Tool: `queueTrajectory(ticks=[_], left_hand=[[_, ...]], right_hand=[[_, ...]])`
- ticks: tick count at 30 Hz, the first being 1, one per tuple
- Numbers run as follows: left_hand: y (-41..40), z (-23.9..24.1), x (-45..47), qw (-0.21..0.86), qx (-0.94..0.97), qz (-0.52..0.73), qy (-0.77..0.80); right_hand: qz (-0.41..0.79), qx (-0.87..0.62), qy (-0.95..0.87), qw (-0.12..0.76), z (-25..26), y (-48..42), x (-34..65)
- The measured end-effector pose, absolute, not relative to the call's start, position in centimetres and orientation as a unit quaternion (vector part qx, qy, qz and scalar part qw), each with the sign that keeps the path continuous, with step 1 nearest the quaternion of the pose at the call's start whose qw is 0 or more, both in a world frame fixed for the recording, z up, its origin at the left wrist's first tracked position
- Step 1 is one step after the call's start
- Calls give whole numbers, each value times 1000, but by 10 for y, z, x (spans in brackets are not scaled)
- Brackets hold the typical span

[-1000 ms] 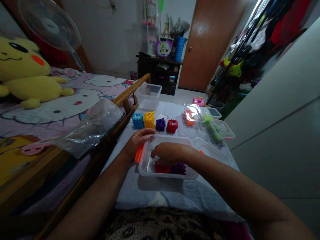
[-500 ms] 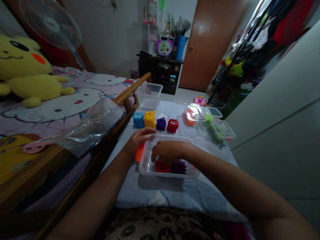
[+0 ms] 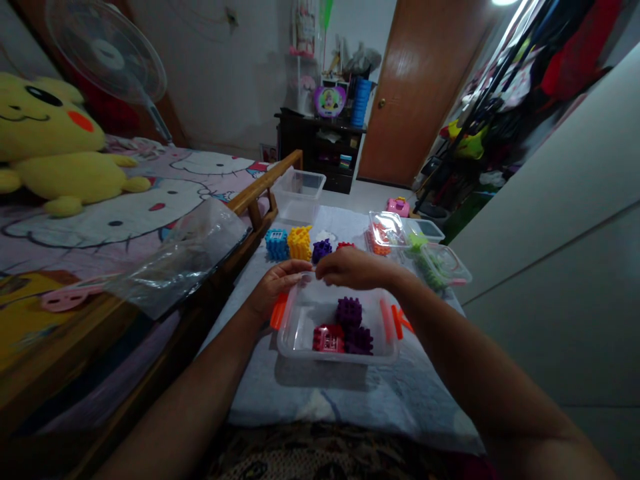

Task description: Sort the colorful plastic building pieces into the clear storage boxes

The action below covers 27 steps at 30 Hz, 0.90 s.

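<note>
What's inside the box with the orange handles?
In the box I see a red block and two purple blocks. The right hand and forearm cover part of its far rim, and the floor beneath the blocks is hidden too.

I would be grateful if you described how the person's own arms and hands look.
The left hand and right hand are ungloved; the forearms show no sleeve, watch or markings. A patterned garment shows at the bottom edge.
</note>
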State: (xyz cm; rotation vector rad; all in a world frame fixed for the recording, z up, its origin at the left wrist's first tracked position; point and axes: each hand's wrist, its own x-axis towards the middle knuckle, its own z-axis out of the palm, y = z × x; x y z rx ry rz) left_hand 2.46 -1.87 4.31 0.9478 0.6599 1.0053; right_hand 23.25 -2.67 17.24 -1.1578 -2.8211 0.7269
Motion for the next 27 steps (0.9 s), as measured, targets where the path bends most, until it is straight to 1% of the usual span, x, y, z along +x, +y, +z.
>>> queueTrajectory(ticks=[3, 5, 7, 10, 12, 15, 21, 27], left_hand=[[-19, 42, 25, 724, 419, 455, 304], [-20, 43, 26, 724, 415, 456, 309], [-22, 46, 27, 722, 412, 460, 313], [-24, 50, 29, 724, 407, 460, 315], [-24, 50, 29, 728, 405, 455, 314], [-23, 49, 28, 735, 402, 454, 303], [-22, 47, 27, 739, 396, 455, 301], [-24, 50, 28, 735, 402, 460, 293]], right_hand=[[175, -477, -856, 95, 182, -5, 254], [112, -531, -833, 108, 173, 9, 263], [55, -558, -825, 64, 155, 22, 268], [12, -585, -809, -57, 121, 41, 273], [7, -596, -798, -86, 105, 50, 276], [11, -597, -796, -99, 93, 59, 278], [17, -590, -799, -117, 88, 64, 273], [17, -592, -799, -107, 99, 61, 275]])
